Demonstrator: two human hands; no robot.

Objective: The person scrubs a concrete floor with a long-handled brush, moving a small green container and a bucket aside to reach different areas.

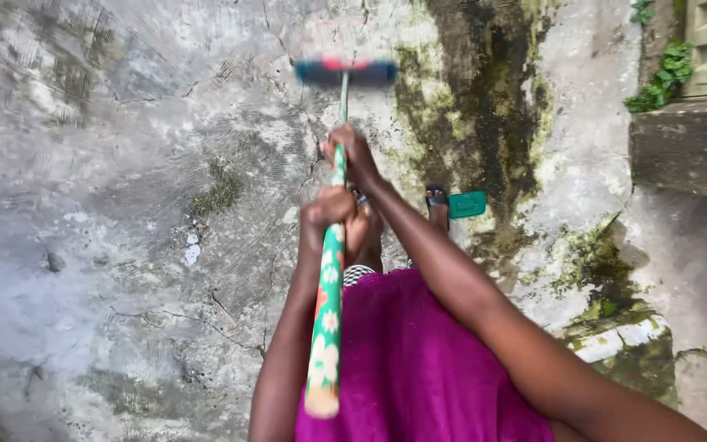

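Broom handle (328, 311) gripped by both hands, left hand (329, 214) closed low on the patterned shaft, right hand (352, 155) closed just ahead of it, one blurred brush head (345, 72) beyond the right hand, one green dustpan (466, 205) right of both hands, bare cracked concrete (108, 245) left of the hands, step edge (689, 147) far right.

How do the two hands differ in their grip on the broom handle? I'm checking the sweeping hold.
The right hand sits farther down the flowered broom handle, nearer the blurred brush head; the left hand sits closer to the body. The right arm reaches out straighter; the left is bent more. Both are closed around the handle.
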